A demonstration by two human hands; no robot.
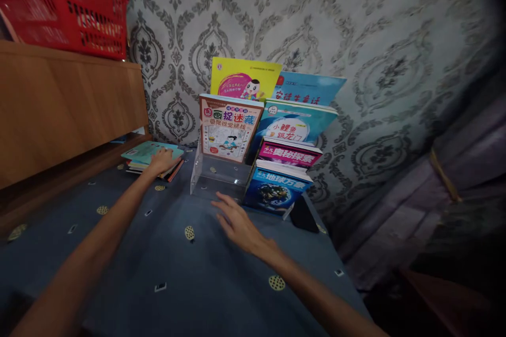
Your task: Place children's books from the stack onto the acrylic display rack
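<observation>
On a small stack of thin books [136, 151], my left hand [161, 160] rests with its fingers laid over the top, light-green cover. Whether any fingertip reaches under that cover is hidden. My right hand [239, 226] is empty, fingers spread, just in front of a clear acrylic book stand [221, 179]. The stand's front left tier holds no book. Behind that tier stands a brown picture-puzzle book [229, 134], with a yellow book [245, 76] farther back. In the right column are a blue earth book [274, 192], a magenta book [290, 154], a teal book [296, 124] and a light-blue book [310, 87].
A dark flat object [303, 215] lies beside the stand's right side. At the left is a wooden cabinet [75, 100] bearing a red plastic basket [75, 10]. Patterned wallpaper [375, 63] rises behind the blue cloth [197, 284]; a curtain [427, 210] hangs at right.
</observation>
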